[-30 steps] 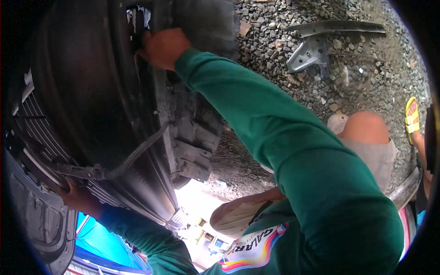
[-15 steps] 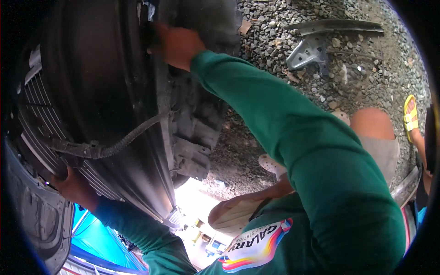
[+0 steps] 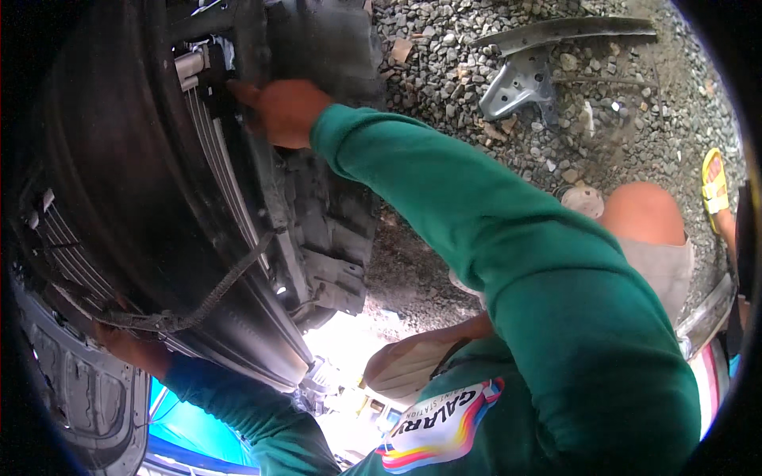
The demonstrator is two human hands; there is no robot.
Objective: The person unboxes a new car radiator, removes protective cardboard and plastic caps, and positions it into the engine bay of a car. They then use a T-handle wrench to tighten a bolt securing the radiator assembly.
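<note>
- Looks to me like the step in hand is working the big dark curved panel (image 3: 111,151) at its two edges; it fills the left half of the frame, over some finned metal strips (image 3: 225,178).
- Right hand (image 3: 292,113), upper left of the frame: index finger out to the dark edge by the gap, the rest curled. Can't tell if it's pinching anything.
- Left hand (image 3: 133,349), lower left, is partly behind the ribbed hose (image 3: 210,305), so can't tell its grip.
- Next move, I'd say, calls for steady support from both sides, minding that hose.
</note>
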